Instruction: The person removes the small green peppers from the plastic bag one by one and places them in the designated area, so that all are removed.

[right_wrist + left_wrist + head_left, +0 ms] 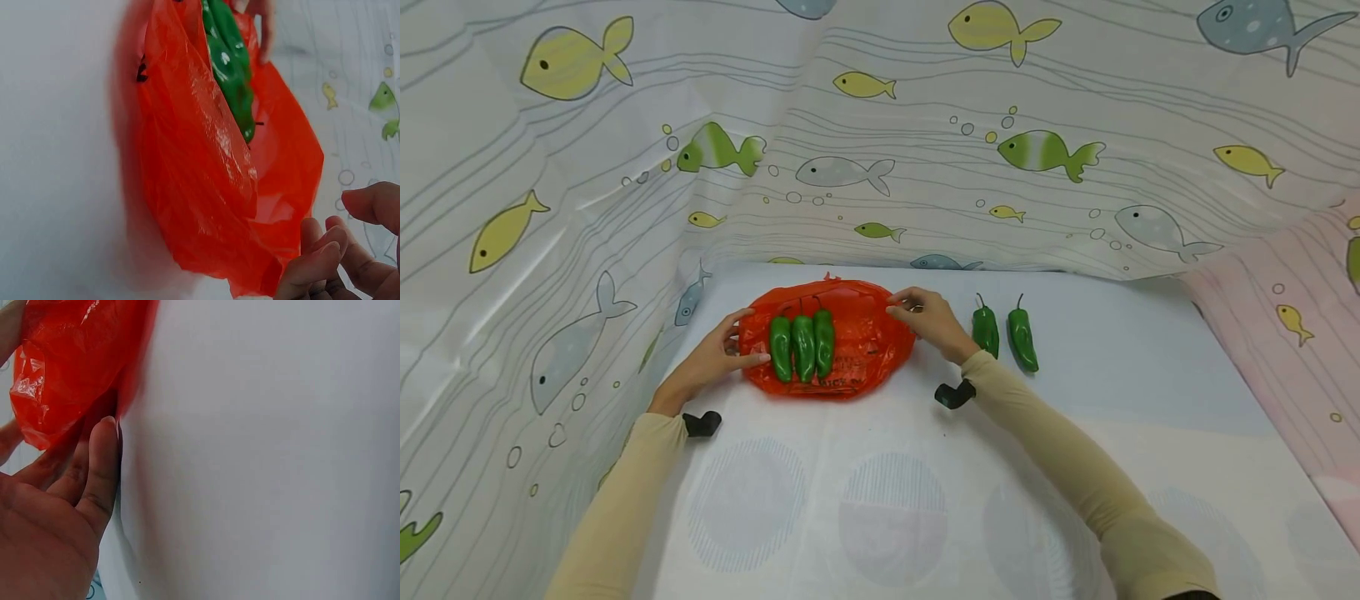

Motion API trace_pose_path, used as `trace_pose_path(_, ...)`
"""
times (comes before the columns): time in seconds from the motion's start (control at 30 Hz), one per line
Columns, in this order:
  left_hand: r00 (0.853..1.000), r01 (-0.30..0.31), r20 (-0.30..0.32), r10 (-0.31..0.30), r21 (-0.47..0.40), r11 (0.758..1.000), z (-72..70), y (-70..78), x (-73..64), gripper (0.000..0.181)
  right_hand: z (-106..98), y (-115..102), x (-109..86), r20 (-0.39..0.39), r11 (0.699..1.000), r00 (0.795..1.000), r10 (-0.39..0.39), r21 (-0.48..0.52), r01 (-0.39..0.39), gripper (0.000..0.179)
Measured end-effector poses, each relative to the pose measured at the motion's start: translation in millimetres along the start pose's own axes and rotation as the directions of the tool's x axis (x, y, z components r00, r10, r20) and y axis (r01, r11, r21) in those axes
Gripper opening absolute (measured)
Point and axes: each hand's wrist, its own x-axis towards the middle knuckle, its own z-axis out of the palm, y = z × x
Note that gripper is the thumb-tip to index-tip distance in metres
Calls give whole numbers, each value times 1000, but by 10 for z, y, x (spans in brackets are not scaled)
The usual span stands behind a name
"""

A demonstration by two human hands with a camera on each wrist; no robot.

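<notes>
Three green peppers point(803, 348) lie side by side on a red plastic bag point(865, 321), which is spread wide on the table. At the bag's left edge is my left hand point(715, 350), its thumb stretched over the bag toward the nearest pepper. In the left wrist view, its fingers point(103, 462) extend under the crinkled red plastic. My right hand point(928, 321) is at the far right edge of the bag, thumb and forefinger apart. The right wrist view has its bent fingers point(312, 262) beside the bag's rim, with the peppers point(231, 69) inside the raised plastic.
Two more green peppers point(985, 329) point(1022, 337) lie on the white table point(1120, 358), just right of my right hand. Fish-patterned sheeting point(925, 200) rises behind the table and along both sides. Each wrist carries a small black camera mount point(702, 423).
</notes>
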Motion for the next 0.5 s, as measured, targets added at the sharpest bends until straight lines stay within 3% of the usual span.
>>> trace_pose_path(0.23, 1000, -2, -8, 2, 11, 1000, 0, -67, 31, 88, 134, -39, 59, 27, 1000, 1000, 5, -10, -4, 39)
trace_pose_path(0.5, 1000, -6, 16, 6, 14, 1000, 9, 177, -82, 88, 310, -38, 137, 58, 997, 998, 18, -72, -14, 38)
